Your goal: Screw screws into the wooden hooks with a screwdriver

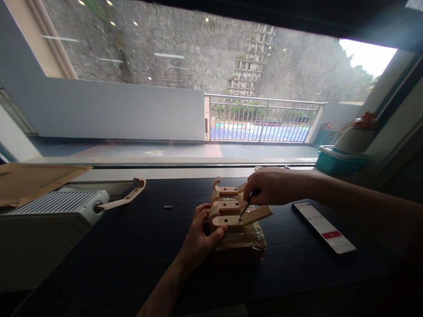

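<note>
In the middle of the frame, the left hand (200, 235) pinches the nearest wooden hook (228, 219) on the shiny wrapped block (243, 242), while the right hand (264, 187) is closed around a thin screwdriver (246, 208) with its tip at a hole in that hook.

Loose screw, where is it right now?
In the head view, the loose screw lies on the dark tabletop, left of centre, between the left hand and the lone wooden hook near the left edge.
</note>
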A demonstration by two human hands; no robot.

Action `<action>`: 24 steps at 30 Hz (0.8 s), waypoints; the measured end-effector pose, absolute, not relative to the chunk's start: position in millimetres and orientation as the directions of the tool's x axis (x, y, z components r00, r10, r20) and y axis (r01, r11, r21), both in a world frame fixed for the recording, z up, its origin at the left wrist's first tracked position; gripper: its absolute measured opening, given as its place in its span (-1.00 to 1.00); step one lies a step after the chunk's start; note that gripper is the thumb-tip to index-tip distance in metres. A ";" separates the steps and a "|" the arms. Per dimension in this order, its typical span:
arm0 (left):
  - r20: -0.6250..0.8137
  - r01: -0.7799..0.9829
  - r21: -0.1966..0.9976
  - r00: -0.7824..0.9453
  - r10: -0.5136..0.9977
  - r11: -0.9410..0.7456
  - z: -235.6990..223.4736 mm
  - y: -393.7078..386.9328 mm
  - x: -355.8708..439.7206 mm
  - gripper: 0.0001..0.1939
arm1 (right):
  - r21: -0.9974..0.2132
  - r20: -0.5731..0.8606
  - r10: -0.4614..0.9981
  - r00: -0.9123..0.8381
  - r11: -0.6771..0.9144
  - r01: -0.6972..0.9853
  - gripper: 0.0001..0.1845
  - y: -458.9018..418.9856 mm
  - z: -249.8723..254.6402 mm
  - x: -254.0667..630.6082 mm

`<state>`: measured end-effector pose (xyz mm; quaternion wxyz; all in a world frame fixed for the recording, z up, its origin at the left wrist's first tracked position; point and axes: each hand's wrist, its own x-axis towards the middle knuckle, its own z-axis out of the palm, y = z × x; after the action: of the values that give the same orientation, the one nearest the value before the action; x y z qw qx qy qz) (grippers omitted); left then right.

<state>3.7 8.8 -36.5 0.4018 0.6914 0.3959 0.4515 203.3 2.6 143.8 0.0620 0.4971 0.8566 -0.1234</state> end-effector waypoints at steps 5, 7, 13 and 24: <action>0.268 0.173 0.930 0.282 0.921 -0.323 -33.3 7.7 3.9 -0.67 | -0.166 -0.289 0.825 -0.485 0.456 0.874 -0.71 2.7 146.3 198.9; 0.254 0.153 0.940 0.285 0.924 -0.305 -30.9 5.8 2.6 -0.62 | -0.150 -0.300 0.828 -0.474 0.450 0.880 -0.72 0.8 147.0 197.9; 0.150 0.031 0.983 0.434 0.889 -0.181 -21.9 -16.0 -0.9 -0.13 | -0.145 -0.232 0.806 -0.545 0.525 0.839 -0.77 -1.3 144.0 194.6; 0.173 0.365 0.885 0.320 0.932 -0.289 -12.4 34.2 -21.1 -0.36 | -0.339 0.150 0.870 -0.469 0.491 0.803 -0.78 48.0 118.9 185.2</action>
<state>-21.1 34.2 -12.4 0.3869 0.7144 0.4536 0.3664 185.2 48.0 118.9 -0.1525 0.4922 0.8498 -0.1109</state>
